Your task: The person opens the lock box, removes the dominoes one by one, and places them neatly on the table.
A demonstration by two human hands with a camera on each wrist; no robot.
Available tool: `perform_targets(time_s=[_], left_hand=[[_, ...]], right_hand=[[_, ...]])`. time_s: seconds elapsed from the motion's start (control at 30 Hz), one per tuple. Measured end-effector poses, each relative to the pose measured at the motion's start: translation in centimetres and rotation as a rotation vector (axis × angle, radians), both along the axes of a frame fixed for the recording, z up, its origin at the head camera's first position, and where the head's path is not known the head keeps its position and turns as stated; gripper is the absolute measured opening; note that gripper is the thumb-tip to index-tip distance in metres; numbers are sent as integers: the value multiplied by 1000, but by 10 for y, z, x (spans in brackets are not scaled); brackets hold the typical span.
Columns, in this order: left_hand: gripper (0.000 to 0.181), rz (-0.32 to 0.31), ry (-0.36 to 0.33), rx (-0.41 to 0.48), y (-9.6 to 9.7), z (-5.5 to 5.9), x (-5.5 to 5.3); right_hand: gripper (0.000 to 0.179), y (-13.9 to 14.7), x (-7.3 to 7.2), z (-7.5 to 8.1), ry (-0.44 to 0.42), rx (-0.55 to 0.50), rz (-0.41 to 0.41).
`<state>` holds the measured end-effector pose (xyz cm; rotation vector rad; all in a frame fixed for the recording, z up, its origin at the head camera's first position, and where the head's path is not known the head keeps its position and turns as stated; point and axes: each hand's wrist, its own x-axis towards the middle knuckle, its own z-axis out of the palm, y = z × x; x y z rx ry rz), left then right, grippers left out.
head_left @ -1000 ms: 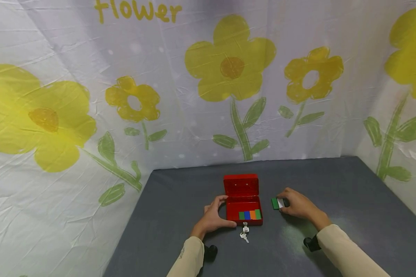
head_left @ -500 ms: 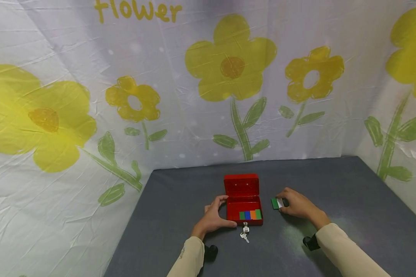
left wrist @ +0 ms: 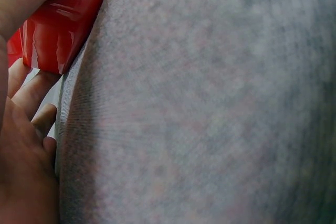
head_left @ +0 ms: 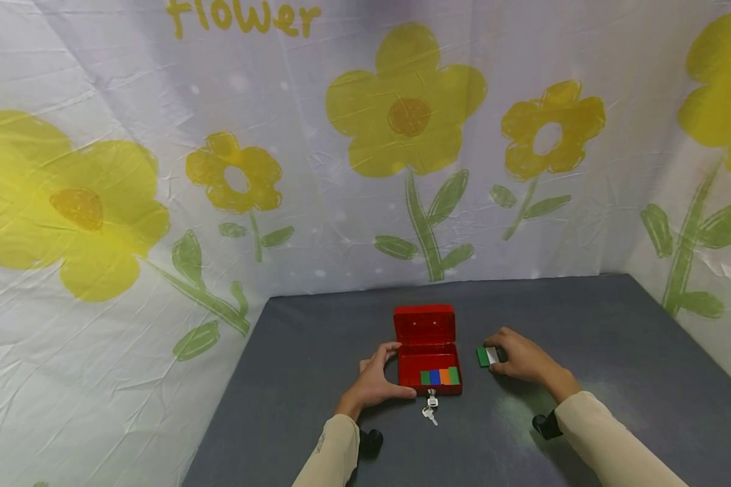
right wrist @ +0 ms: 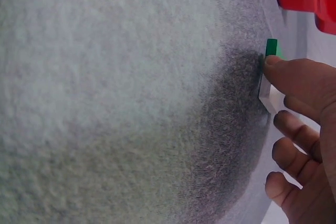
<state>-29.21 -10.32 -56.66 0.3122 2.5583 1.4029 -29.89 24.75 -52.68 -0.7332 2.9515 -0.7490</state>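
Observation:
A small red metal cash box (head_left: 405, 368) lies with its lid (head_left: 425, 325) raised, and a row of green, blue and orange blocks (head_left: 439, 377) sits along its front inside. My left hand (head_left: 374, 382) grips the box's left side, thumb at the front corner and fingers at the back; the left wrist view shows fingers on the red wall (left wrist: 50, 45). To the right of the box, my right hand (head_left: 524, 358) pinches a small green-and-white block (head_left: 483, 357) between thumb and fingers, low at the tabletop. Whether that is one piece or two I cannot tell.
Keys (head_left: 429, 411) hang from the lock at the box's front and lie on the table. The dark grey tabletop (head_left: 317, 338) meets a white cloth backdrop (head_left: 317, 237) with yellow flowers behind and at the sides.

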Motion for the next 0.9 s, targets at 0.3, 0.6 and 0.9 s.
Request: perform_targets(time_s=[0.3, 0.6, 0.9], left_hand=[[95, -13, 8, -2, 0, 2, 1], [95, -14, 8, -4, -1, 0, 0], [95, -20, 18, -5, -1, -2, -2]], right_hand=[[48, -1, -1, 2, 26, -9, -15], [42, -12, -3, 7, 100, -21, 8], [36, -21, -2, 10, 133, -56, 33]])
